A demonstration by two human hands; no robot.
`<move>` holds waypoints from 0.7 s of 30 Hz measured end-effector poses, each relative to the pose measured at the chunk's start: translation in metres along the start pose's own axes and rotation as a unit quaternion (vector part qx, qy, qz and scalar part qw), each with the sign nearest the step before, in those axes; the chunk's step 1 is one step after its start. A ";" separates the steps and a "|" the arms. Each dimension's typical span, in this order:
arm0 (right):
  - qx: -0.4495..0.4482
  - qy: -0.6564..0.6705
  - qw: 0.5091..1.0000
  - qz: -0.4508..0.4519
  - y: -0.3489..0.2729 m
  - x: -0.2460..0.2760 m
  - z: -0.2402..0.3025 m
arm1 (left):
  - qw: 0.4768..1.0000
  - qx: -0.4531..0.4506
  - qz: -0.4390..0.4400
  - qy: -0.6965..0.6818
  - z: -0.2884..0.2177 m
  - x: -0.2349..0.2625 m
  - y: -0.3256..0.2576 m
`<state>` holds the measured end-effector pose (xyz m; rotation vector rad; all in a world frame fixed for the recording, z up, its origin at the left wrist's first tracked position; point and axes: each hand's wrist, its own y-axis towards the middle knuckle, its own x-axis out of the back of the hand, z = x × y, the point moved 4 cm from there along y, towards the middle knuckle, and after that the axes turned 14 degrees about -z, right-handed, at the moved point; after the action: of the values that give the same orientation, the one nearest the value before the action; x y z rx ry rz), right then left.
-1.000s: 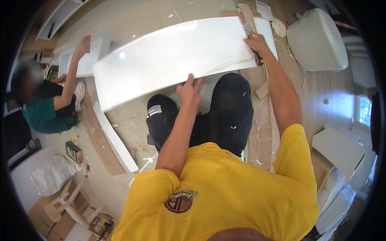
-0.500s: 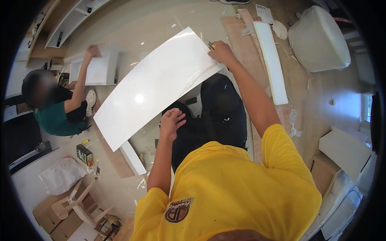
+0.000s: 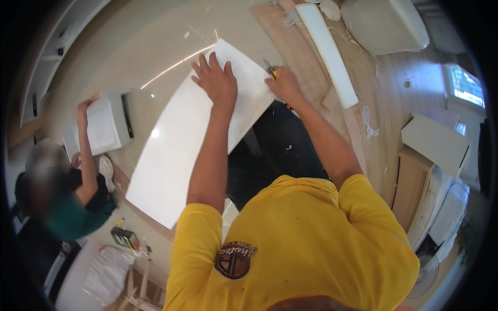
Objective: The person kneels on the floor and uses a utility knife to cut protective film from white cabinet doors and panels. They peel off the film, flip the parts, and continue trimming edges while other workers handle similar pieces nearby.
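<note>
A large white panel (image 3: pixel 168 147) lies slanted in front of me, partly over my knees. My left hand (image 3: pixel 217 83) is spread flat on it near its far edge, fingers apart. At the panel's right edge, my right hand (image 3: pixel 285 84) is closed round a yellow-and-black utility knife (image 3: pixel 274 74). Its blade points up and away from me. Part of the knife's body is hidden in my fist.
At left a person (image 3: pixel 62 192) reaches over a white drawer-like box (image 3: pixel 98 124). A long white strip board (image 3: pixel 328 54) lies on flattened cardboard (image 3: pixel 290 39) at right. Beyond it stands a wrapped bulky seat (image 3: pixel 384 26). Wooden cabinet pieces (image 3: pixel 412 176) stand lower right.
My left hand has moved up from beside my knee onto the panel and spread open. My right hand still holds the knife by the edge. The view has shifted, and the panel looks turned.
</note>
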<state>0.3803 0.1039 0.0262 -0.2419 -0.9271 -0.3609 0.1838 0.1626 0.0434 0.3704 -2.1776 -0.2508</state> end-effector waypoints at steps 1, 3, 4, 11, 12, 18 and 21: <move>-0.011 -0.004 1.000 -0.005 0.003 -0.002 0.003 | 1.000 0.005 0.001 0.005 0.004 -0.006 0.007; -0.026 -0.019 0.999 -0.005 0.003 0.000 0.008 | 0.999 0.029 0.002 0.016 0.014 -0.018 0.010; -0.045 0.000 0.999 -0.003 0.007 0.002 0.015 | 0.999 0.004 0.025 0.034 0.019 -0.023 0.013; -0.038 0.052 0.996 0.069 0.038 -0.036 0.078 | 0.987 -0.010 0.098 0.127 0.026 -0.026 0.010; -0.024 0.047 0.996 0.068 0.033 -0.032 0.087 | 0.988 -0.004 0.093 0.126 0.025 -0.022 0.012; -0.109 0.139 0.982 0.064 0.029 -0.007 0.081 | 0.980 0.030 0.130 0.151 0.022 -0.038 0.014; -0.118 0.136 0.982 0.046 0.030 -0.007 0.088 | 0.977 0.028 0.130 0.169 0.026 -0.038 0.011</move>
<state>0.3241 0.1643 0.0696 -0.4406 -0.6000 -0.4080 0.1821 0.1878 0.0032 0.1417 -1.8738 0.0209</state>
